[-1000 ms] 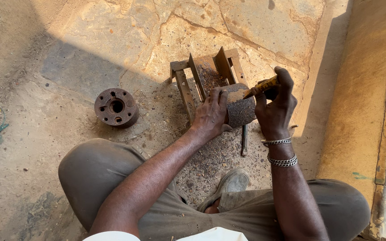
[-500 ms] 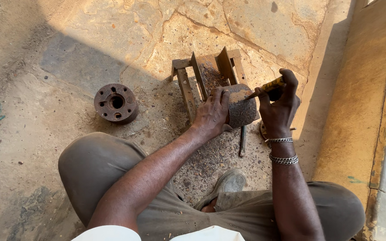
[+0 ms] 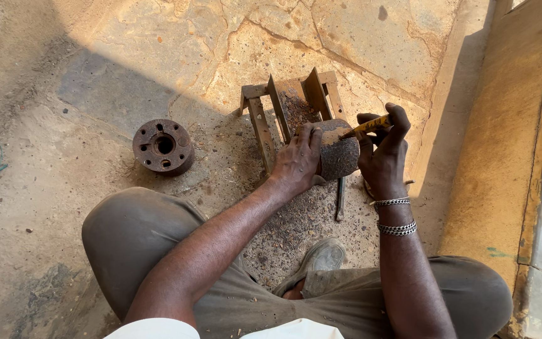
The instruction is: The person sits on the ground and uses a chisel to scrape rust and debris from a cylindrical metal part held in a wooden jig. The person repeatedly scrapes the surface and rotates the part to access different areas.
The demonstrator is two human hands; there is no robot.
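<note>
I sit on a stone floor with a rusty metal frame of angle bars in front of me. My left hand grips a round, dark, rough lump that rests against the frame. My right hand holds a short yellow-handled tool with its tip on the top of the lump. Two metal bracelets sit on my right wrist. Brown shavings and grit lie on the ground under the frame.
A rusty round flange with bolt holes lies on the ground to the left. A raised yellowish kerb runs along the right side. My shoe and bent knees fill the lower part of the view.
The two hands stay on the lump and the tool. The tool's tip has shifted slightly on the lump's top; the view has moved a little.
</note>
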